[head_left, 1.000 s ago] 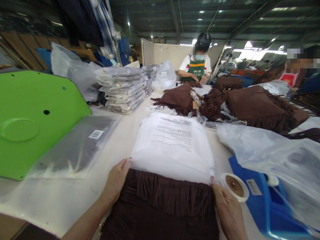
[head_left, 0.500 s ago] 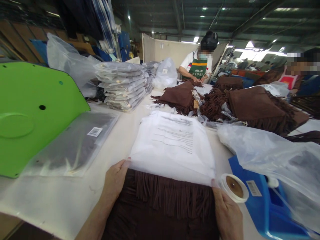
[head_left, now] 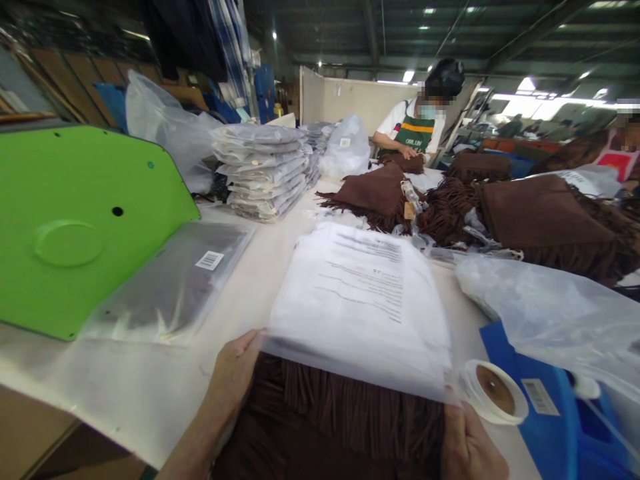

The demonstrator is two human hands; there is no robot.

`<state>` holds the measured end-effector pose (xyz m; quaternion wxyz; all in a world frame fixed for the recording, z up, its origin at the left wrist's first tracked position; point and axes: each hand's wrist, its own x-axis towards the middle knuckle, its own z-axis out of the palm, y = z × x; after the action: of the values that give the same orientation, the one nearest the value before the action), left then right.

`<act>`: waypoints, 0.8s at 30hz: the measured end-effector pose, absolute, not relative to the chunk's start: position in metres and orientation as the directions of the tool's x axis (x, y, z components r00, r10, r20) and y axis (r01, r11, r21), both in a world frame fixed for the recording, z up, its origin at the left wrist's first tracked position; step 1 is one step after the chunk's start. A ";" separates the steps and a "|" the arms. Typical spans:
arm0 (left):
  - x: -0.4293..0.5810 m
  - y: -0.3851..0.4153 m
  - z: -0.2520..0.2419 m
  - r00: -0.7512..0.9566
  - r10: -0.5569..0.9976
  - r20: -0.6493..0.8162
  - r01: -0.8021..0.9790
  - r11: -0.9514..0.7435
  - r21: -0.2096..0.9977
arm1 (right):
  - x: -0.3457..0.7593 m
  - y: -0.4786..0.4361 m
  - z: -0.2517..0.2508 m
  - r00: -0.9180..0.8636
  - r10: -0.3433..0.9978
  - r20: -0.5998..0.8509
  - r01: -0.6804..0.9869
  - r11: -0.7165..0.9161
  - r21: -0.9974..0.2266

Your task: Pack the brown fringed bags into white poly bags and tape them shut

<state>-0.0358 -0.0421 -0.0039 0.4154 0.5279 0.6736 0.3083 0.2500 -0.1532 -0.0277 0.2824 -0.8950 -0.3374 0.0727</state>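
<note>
A dark brown fringed garment (head_left: pixel 330 427) lies at the table's near edge, its upper part inside a frosted plastic bag (head_left: pixel 365 300) with printed text. My left hand (head_left: pixel 234 373) grips the bag's mouth at its left corner, fingers closed on the edge beside the garment. My right hand (head_left: pixel 467 443) holds the bag's right corner, partly cut off by the frame's bottom edge.
A tape roll (head_left: pixel 493 391) sits on a blue plastic holder (head_left: pixel 550 427) at the right. A sealed bagged garment (head_left: pixel 175 283) lies left, by a green panel (head_left: pixel 75 220). Stacked packed bags (head_left: pixel 265 170), brown fringed garments (head_left: pixel 540 217) and two other people stand beyond.
The bag's mouth has slid a little nearer over the fringe, covering more of the garment. The view has shifted slightly to the left and down.
</note>
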 end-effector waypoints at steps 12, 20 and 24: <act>-0.043 -0.094 -0.016 -0.168 0.973 -0.157 0.472 0.219 0.854 | 0.261 -0.155 -0.033 0.735 0.678 0.022 0.519 -0.541 -0.662; -0.042 -0.088 -0.022 -0.215 0.968 -0.131 0.520 0.228 0.823 | 0.291 -0.192 -0.041 0.532 0.839 -0.112 0.498 -0.417 -0.760; -0.043 -0.089 -0.020 -0.239 0.961 -0.141 0.516 0.249 0.820 | 0.289 -0.212 -0.043 0.508 0.853 -0.124 0.489 -0.403 -0.773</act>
<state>-0.0427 -0.0890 -0.0204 0.3372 0.5165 0.7147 0.3297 0.2888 -0.2115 -0.0426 0.3471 -0.7958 -0.4216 0.2615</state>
